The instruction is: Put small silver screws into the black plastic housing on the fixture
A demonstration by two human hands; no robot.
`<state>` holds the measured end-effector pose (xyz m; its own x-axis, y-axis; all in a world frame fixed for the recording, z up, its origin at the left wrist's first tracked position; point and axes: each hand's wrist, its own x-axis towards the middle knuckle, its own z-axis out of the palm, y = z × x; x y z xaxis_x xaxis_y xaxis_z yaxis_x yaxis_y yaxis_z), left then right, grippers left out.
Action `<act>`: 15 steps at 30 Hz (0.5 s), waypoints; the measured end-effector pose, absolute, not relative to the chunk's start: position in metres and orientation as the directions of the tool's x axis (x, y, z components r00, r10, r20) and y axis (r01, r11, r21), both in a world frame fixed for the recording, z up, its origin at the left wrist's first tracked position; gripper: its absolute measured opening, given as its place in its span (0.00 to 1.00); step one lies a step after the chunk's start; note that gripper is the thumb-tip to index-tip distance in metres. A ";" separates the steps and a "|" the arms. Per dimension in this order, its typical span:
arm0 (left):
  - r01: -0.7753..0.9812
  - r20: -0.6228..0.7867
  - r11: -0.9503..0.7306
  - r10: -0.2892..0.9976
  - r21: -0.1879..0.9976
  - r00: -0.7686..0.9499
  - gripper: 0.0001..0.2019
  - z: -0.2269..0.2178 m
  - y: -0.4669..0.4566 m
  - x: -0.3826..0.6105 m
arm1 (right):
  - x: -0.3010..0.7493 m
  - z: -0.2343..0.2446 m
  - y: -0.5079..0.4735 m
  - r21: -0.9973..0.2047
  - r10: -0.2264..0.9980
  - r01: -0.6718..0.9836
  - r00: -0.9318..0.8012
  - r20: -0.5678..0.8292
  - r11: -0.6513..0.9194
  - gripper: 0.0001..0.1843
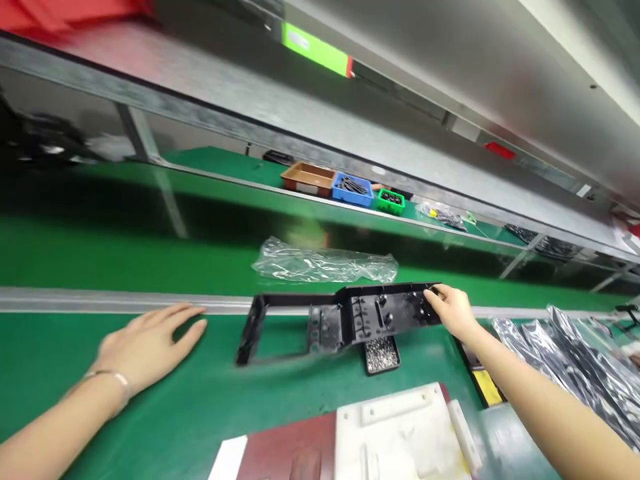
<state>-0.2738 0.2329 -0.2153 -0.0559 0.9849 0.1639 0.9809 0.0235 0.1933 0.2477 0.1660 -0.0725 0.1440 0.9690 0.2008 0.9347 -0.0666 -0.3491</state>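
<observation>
The right hand (450, 310) has a narrow grip on the end of a black plastic frame (385, 313), its fingers hooked over the far edge. The frame looks light and stiff, though its long open window at the other end may make it flex. Its smooth, moulded face could be slippery, so the solid ribbed section seems the safer place to hold. The frame lies tilted across a metal strip and the green surface (60, 360), over a small black tray of screws (381, 355); whether they touch, I cannot tell. The open left hand (150, 350), wearing a thin bracelet (105, 377), is palm down on the surface, apart from the frame. Beyond lies a crumpled clear plastic bag (320, 263). Nearer are a white block (395, 433) and a dark red pad (285, 450), with silver bags (575, 360) to the right.
</observation>
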 end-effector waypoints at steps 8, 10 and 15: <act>0.964 0.107 0.078 0.988 0.253 -0.108 0.19 -0.192 0.220 -0.253 | 0.184 -0.113 0.331 -0.285 0.975 0.942 0.205 0.080 -0.175 0.15; 0.965 0.102 0.081 0.989 0.250 -0.110 0.19 -0.191 0.217 -0.253 | 0.175 -0.125 0.351 -0.277 0.975 0.941 0.217 0.055 -0.194 0.15; 0.967 0.096 0.093 0.988 0.237 -0.118 0.19 -0.193 0.219 -0.252 | 0.170 -0.129 0.369 -0.262 0.975 0.942 0.220 0.018 -0.208 0.18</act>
<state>-0.2521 0.2185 -0.1933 -0.1181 0.9883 0.0960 0.9671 0.0925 0.2368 0.1702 0.3695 -0.1292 0.2204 0.9752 0.0182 0.9425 -0.2081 -0.2615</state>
